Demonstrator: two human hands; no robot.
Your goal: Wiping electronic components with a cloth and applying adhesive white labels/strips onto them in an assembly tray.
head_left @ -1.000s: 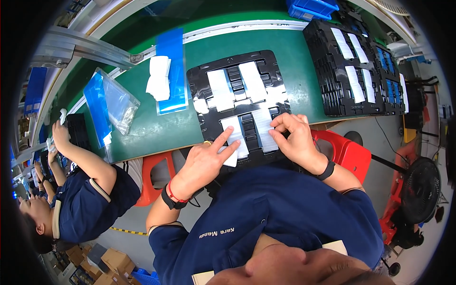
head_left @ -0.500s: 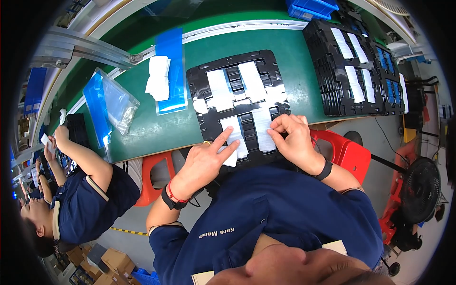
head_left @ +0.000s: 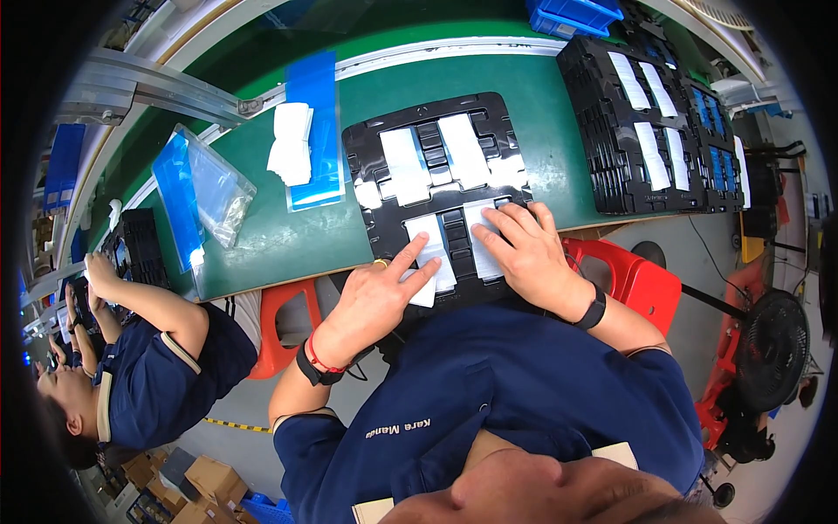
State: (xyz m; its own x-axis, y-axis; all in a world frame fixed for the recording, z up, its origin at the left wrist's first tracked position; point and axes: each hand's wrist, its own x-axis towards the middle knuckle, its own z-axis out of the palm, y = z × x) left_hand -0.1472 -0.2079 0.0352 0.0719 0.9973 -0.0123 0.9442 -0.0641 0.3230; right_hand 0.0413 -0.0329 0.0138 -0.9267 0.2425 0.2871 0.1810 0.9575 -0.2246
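A black moulded plastic tray [head_left: 368, 190] lies at the table's front edge, with white paper-like slips in its pockets. My left hand [head_left: 371, 297] rests at the near-left slip [head_left: 422, 227], two digits stretched apart across it and the others curled out of sight. Another white piece [head_left: 424, 295] pokes out beneath this hand; whether it is gripped I cannot tell. My right hand [head_left: 528, 258] lies palm down with fingers extended, the tips on the near-right slip [head_left: 477, 212]. Two more slips, far-left [head_left: 405, 166] and far-right [head_left: 464, 150], fill the tray's far pockets.
Left of the tray, a white stack of slips [head_left: 291, 144] sits on blue film [head_left: 312, 83], beside a clear bag [head_left: 223, 192]. Stacked black trays [head_left: 602, 166] stand at the right. A red stool [head_left: 642, 284] is under the table edge. A co-worker [head_left: 166, 349] works at the left.
My right hand has gone from pinching at the near-right slip's edge to lying flat on it, fingers straightened. My left hand stays put. The co-worker's hands have shifted.
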